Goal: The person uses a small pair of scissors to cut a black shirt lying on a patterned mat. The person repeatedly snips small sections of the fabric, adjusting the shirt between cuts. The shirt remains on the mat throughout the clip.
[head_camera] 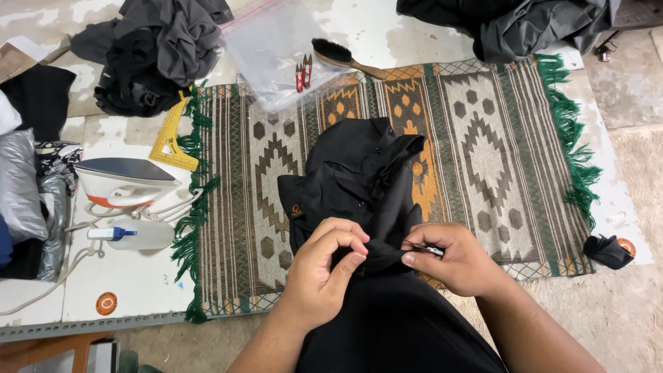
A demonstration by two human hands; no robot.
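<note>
Pinching a fold of the black garment (359, 186) between thumb and fingers, the left hand (324, 269) grips cloth at the desk's near edge. The right hand (452, 255), touching that same fold from three o'clock, is clenched on a small metal tool (429, 249), too hidden to identify. The garment's long axis runs from the hands toward twelve o'clock across the patterned rug (483, 145). An iron (124, 181) sits well apart at nine o'clock, red snips (303, 72) at twelve.
</note>
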